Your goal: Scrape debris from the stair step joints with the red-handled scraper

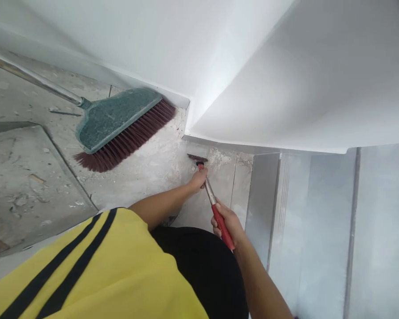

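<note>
A long-handled scraper (210, 191) with a red grip slants across the floor in front of me. My left hand (198, 180) is wrapped round its shaft just behind the head. Further back, my right hand (228, 220) grips the red handle. The dark blade (197, 157) is down at the dusty floor (159, 173), close to the foot of the white wall. Pale crumbs of debris (221, 156) lie to the right of the blade. Whether the blade's edge presses on the floor I cannot tell.
A green broom (119, 114) with dark red bristles rests on the floor at left, its metal pole running off the left edge. Beside it is a dusty dustpan-like tray or lower slab (63, 166). White walls (216, 53) meet ahead; grey steps (292, 212) descend or rise at right.
</note>
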A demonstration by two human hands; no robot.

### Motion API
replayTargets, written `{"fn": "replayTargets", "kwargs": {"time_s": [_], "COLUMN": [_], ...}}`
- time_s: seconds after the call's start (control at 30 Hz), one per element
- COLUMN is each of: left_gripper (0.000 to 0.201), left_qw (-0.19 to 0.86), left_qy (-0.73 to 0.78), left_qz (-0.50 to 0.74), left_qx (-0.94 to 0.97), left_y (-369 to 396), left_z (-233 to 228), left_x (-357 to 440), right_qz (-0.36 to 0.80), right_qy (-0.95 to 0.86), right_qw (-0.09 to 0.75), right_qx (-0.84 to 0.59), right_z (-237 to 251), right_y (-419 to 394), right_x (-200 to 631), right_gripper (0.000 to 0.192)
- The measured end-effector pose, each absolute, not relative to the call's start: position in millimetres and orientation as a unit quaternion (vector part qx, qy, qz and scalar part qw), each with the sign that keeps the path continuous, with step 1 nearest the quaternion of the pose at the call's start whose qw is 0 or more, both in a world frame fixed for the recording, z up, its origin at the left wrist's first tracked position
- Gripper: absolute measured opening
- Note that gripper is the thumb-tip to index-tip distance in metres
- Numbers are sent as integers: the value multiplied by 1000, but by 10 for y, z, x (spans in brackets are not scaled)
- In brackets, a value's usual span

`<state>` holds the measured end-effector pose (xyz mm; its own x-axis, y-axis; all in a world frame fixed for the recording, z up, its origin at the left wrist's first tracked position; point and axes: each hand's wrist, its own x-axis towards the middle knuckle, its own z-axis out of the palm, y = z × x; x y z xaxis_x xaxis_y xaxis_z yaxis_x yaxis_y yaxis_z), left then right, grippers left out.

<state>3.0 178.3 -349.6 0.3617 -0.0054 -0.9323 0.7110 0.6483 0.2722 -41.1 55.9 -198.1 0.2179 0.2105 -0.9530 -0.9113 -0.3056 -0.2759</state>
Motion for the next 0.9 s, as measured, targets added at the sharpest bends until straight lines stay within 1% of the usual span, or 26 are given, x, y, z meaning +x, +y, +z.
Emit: {"fn": "replayTargets", "kwargs": {"time_s": [0.2,0.27,0.33,0.43,0.53,0.77,0.9], "left_gripper": [33,33,32,31,30,26,29], "left_qw": [763,765,765,766,768,768,767], "left_qy": [502,503,506,508,507,512,518], "left_qz": [-221,-215,-211,-196,-180,-169,-173], "left_qx": [342,340,339,342,347,346,337], "left_y": [1750,1761,1791,1869,1925,1850,1786], "left_z": [-3485,-3467,-3473,-3515,-3530,-3502,-3529], "left_x": [-61,-75,-76,33,221,377,357], "right_qz": [555,554,546,527,537,572,586], "right_qy": [262,253,246,241,246,248,252], "right_qw": [471,466,478,502,509,477,452], "right_qx": [-633,-642,-642,-642,-626,-620,-624], "right_z": [-1790,-1831,-1930,-2076,-2113,-2010,-1984], "right_y": [620,621,622,654,684,601,520], "right_x": [-308,-365,-448,-441,-260,54,108], "right_gripper": [71,71,70,65,59,47,46]}}
